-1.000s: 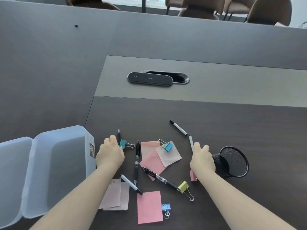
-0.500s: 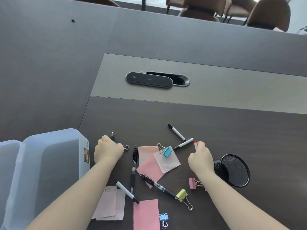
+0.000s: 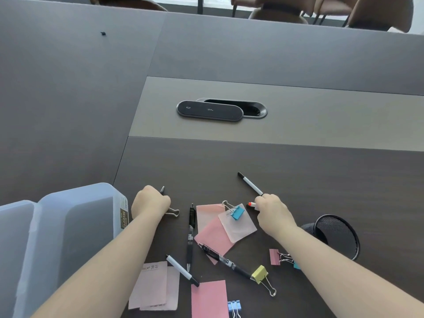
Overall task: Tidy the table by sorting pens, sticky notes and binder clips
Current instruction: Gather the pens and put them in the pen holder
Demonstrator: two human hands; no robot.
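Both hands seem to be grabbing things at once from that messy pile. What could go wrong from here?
The left hand closes over a pen and a binder clip together, so one may slip out or land in the wrong place. The right hand has a red-tipped pen in its grip right beside another white pen, which it might knock away. The mesh cup lies on its side, so pens put in could roll back out.
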